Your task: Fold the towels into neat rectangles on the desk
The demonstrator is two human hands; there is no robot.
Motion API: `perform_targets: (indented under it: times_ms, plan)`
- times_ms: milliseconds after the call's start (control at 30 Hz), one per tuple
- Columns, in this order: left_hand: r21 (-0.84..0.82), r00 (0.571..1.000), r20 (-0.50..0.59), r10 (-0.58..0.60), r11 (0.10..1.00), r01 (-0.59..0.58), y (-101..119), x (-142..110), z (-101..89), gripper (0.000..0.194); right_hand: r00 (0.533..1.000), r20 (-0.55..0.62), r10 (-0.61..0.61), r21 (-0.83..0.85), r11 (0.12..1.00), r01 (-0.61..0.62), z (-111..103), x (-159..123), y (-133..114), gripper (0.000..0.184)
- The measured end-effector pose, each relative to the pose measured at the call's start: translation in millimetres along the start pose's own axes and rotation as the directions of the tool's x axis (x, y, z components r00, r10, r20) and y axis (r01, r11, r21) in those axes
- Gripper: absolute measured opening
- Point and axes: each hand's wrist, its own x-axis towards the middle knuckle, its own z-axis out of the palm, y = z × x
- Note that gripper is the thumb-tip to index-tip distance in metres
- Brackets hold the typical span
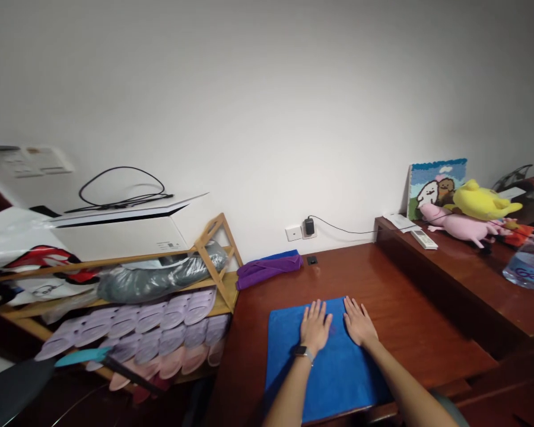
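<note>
A blue towel lies spread flat on the reddish-brown wooden desk, its near edge at the front of the desk. My left hand, with a watch at the wrist, rests palm down on the towel's upper middle, fingers stretched out. Flat at the towel's upper right edge is my right hand, its fingers extended and slightly apart. Neither hand grips anything. Behind them, against the wall, sits a folded purple cloth with a blue one showing behind it.
Left of the desk stands a wooden rack with lilac and pink slippers and a white box. A charger is plugged into the wall. The raised right ledge holds a remote, plush toys and a water bottle.
</note>
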Motion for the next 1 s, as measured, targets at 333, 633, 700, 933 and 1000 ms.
perform_targets:
  times_ms: [333, 633, 700, 933, 1000]
  plan:
    - [0.109, 0.960, -0.049, -0.276, 0.954, 0.280, -129.1, -52.9, -32.0, 0.065, 1.000, -0.009, 0.018, -0.051, 0.999, -0.018, 4.1, 1.5, 0.6, 0.066]
    - [0.083, 0.958, -0.105, -0.268, 0.957, 0.277, -120.6, -53.5, -37.3, 0.063, 0.997, 0.058, -0.042, -0.082, 0.996, 0.047, -16.1, -5.6, 6.7, 0.066]
    - [0.094, 0.962, -0.139, -0.234, 0.964, 0.248, -121.1, -56.3, -41.7, 0.062, 0.998, 0.034, -0.048, -0.069, 0.996, 0.050, -15.5, -8.0, 8.1, 0.066]
    - [0.068, 0.989, -0.140, 0.056, 0.997, -0.047, -40.1, -38.1, -27.4, 0.059, 0.998, -0.001, -0.063, -0.033, 0.997, 0.063, -10.3, -5.9, 11.3, 0.065]
    - [0.015, 0.987, -0.104, 0.121, 0.993, -0.120, 8.1, -23.1, -11.8, 0.060, 0.997, -0.002, -0.073, -0.035, 0.997, 0.073, -8.5, -5.0, 13.9, 0.064]
